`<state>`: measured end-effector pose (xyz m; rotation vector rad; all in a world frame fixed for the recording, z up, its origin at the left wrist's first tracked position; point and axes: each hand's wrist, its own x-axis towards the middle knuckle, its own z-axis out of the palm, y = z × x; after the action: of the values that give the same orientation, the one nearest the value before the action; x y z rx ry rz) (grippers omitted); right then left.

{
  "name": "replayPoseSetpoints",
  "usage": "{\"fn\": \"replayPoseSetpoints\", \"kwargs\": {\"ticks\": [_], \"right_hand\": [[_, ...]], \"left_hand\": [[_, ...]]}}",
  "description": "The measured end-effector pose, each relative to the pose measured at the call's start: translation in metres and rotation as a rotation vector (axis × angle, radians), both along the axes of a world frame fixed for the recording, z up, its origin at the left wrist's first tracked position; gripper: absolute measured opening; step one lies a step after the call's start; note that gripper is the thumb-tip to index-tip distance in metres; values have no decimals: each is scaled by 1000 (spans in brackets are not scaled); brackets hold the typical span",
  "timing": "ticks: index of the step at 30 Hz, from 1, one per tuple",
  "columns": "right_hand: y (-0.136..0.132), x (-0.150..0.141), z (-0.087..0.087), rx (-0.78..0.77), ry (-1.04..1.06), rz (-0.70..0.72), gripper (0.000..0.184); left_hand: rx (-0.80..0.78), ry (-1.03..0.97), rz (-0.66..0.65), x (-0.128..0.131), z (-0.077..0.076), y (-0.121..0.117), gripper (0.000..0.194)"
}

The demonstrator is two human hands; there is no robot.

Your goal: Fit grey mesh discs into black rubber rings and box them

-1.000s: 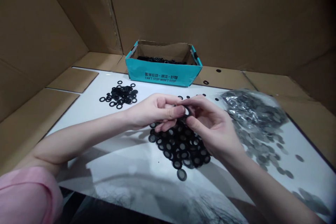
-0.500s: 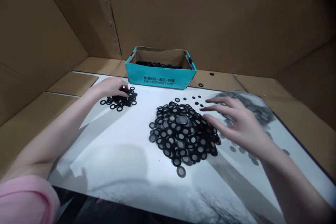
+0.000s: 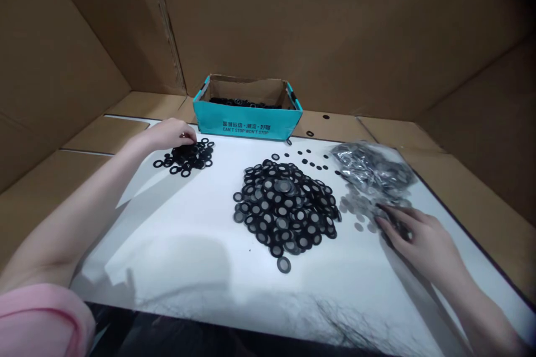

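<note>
My left hand (image 3: 173,134) is at the far left, its fingers curled down onto a small pile of black rings (image 3: 196,159). Whatever lies between its fingertips is hidden. On the right, my right hand (image 3: 422,240) has thumb and fingers drawn close together at the edge of scattered translucent grey discs (image 3: 355,203); I cannot make out what is in the pinch. Between the hands lies a large heap of black rings with grey centres (image 3: 288,209), which neither hand touches.
A turquoise open box (image 3: 247,120) with black rings inside stands at the back. A clear plastic bag (image 3: 372,170) of grey discs lies at the right. Several small black discs (image 3: 312,164) dot the white table board (image 3: 176,273). Cardboard walls (image 3: 293,28) surround it.
My right hand has moved from beside the large heap right and nearer to me, onto the grey discs, and its fingers have closed. My left hand stays at the ring pile. The view has shifted slightly.
</note>
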<state>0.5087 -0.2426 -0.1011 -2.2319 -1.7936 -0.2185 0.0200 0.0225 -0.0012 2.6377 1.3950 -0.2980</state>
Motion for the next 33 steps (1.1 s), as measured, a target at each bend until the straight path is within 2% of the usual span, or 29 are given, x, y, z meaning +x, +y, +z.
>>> {"fn": "replayPoseSetpoints", "kwargs": {"ticks": [6, 11, 16, 21, 26, 28, 33], "right_hand": [[2, -6, 3, 136, 67, -148, 45], [7, -16, 23, 166, 192, -202, 35], [7, -29, 46, 144, 223, -182, 21], [14, -35, 58, 138, 355, -233, 20], [26, -52, 66, 200, 597, -194, 24], [31, -65, 70, 224, 690, -144, 28], [44, -110, 91, 259, 788, -23, 27]], "left_hand": [[22, -32, 4, 1, 3, -2, 34], [56, -78, 6, 1, 7, -7, 34], [100, -147, 52, 1, 9, -9, 46], [93, -196, 70, 5, 13, -11, 32], [34, -289, 53, 14, 17, -21, 27], [-22, -401, 51, 19, 19, -28, 25], [-354, -840, 59, 44, 29, -58, 25]]}}
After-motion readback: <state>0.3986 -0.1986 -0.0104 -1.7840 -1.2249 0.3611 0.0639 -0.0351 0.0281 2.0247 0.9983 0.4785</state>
